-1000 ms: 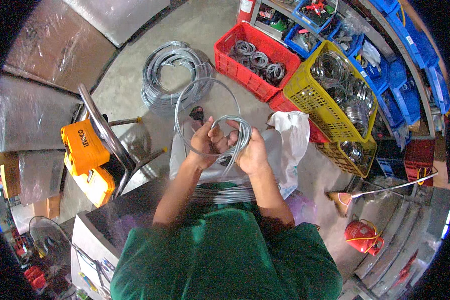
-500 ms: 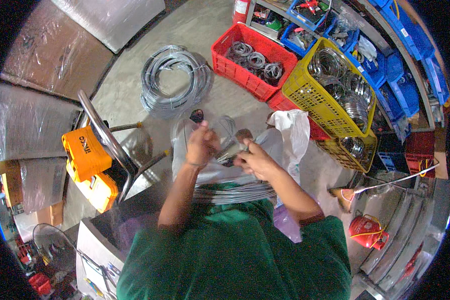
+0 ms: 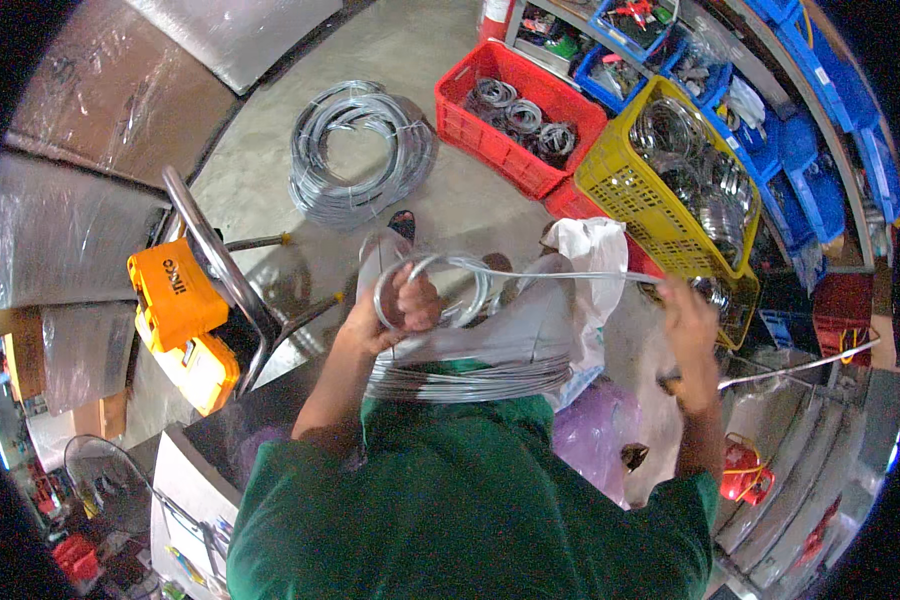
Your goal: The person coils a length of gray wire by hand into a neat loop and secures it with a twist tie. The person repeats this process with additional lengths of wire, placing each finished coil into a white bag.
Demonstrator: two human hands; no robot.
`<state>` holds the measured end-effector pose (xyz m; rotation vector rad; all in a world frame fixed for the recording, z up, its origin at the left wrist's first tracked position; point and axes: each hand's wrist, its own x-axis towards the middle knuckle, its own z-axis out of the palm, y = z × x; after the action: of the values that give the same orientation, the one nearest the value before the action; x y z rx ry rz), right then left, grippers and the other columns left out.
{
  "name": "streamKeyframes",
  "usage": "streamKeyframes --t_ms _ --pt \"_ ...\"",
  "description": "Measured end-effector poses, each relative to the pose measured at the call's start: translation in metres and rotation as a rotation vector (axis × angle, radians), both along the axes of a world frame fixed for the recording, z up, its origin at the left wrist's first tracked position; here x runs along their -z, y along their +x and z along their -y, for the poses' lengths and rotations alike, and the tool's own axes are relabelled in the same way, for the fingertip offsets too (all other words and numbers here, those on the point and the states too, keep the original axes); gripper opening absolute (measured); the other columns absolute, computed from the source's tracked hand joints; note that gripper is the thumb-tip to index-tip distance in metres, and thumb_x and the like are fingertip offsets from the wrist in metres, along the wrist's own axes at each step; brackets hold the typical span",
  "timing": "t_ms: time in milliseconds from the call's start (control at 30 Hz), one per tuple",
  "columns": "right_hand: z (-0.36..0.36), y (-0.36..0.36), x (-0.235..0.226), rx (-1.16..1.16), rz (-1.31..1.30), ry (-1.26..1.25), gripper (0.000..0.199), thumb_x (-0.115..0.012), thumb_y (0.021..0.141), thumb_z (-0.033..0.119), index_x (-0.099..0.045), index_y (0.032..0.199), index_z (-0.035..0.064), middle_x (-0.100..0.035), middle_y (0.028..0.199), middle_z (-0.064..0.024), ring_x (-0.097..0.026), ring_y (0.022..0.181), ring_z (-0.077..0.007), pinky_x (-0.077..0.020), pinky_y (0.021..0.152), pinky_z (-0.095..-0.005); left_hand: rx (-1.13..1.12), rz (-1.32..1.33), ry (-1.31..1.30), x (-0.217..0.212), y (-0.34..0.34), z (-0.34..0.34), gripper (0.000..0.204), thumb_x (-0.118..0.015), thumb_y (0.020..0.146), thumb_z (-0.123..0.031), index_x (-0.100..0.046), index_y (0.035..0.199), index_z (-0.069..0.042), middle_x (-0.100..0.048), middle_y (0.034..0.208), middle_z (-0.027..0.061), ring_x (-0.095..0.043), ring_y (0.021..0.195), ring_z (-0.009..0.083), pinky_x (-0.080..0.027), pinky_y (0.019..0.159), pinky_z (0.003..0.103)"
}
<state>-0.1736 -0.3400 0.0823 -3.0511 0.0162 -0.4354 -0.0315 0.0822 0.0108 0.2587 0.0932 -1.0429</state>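
My left hand (image 3: 410,303) is closed around a small coil of silvery wire (image 3: 482,287), held above my lap. From that coil a single strand (image 3: 570,274) runs out almost straight to the right. Its far part reaches the fingers of my right hand (image 3: 688,315), which are closed on it and slightly blurred. Across my lap, against the green shirt, lies a wider bundle of wire loops (image 3: 470,382). White plastic sheeting (image 3: 595,255) drapes beside my right leg.
A big wire coil (image 3: 315,190) lies on the floor ahead. A red crate (image 3: 500,150) and a yellow crate (image 3: 630,205) hold smaller coils, near blue bins (image 3: 800,150). Orange cases (image 3: 175,290) stand left by a bent metal tube (image 3: 210,250). A red gas cylinder (image 3: 745,470) stands right.
My right hand has swung far out to the right, drawing a wire strand away from my left hand. The small coil now shows plainly in my left hand, which has dropped slightly.
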Motion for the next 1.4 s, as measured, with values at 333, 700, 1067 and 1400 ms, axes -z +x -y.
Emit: streamKeyframes --t_ms 333,700,1067,1400 --pt "0.097 0.018 -0.058 -0.113 0.068 -0.505 0.026 -0.069 0.087 0.025 -0.065 0.107 0.0089 -0.062 0.076 -0.0086 -0.063 0.061 -0.0272 -0.0516 0.052 -0.0375 0.021 0.078 0.272 -0.035 -0.043 0.012 0.053 -0.04 0.1 -0.051 -0.044 0.067 -0.011 -0.047 0.067 0.0063 -0.049 0.068 0.0216 -0.037 0.065 0.034" --pt "0.118 0.03 -0.097 -0.225 0.161 -0.566 0.038 -0.073 0.081 0.017 -0.063 0.116 0.0059 -0.062 0.081 -0.0123 -0.063 0.068 -0.0305 -0.0518 0.057 -0.0403 0.073 0.29 0.491 -0.055 -0.049 0.011 0.049 -0.043 0.102 -0.048 -0.04 0.069 -0.012 -0.045 0.071 0.005 -0.051 0.074 0.0209 -0.042 0.07 0.032" --pt "0.019 0.061 -0.003 0.32 0.064 0.348 0.023 -0.052 0.099 0.017 -0.065 0.092 -0.0016 -0.065 0.086 -0.0182 -0.061 0.079 -0.0315 -0.0479 0.074 -0.0391 -0.117 -0.207 0.235 -0.046 -0.052 0.049 0.051 -0.047 0.1 -0.05 -0.032 0.061 -0.019 -0.033 0.059 -0.0026 -0.036 0.049 0.0101 -0.027 0.045 0.025" --pt "-0.154 0.074 0.08 0.313 0.026 2.379 0.028 -0.053 0.1 0.036 -0.06 0.098 0.0085 -0.054 0.07 0.0011 -0.046 0.054 -0.0096 -0.035 0.047 -0.0248 -0.281 -0.131 0.116 -0.054 -0.028 0.08 0.053 -0.039 0.102 -0.052 -0.031 0.061 -0.019 -0.027 0.059 -0.005 -0.031 0.052 0.0101 -0.029 0.052 0.025"
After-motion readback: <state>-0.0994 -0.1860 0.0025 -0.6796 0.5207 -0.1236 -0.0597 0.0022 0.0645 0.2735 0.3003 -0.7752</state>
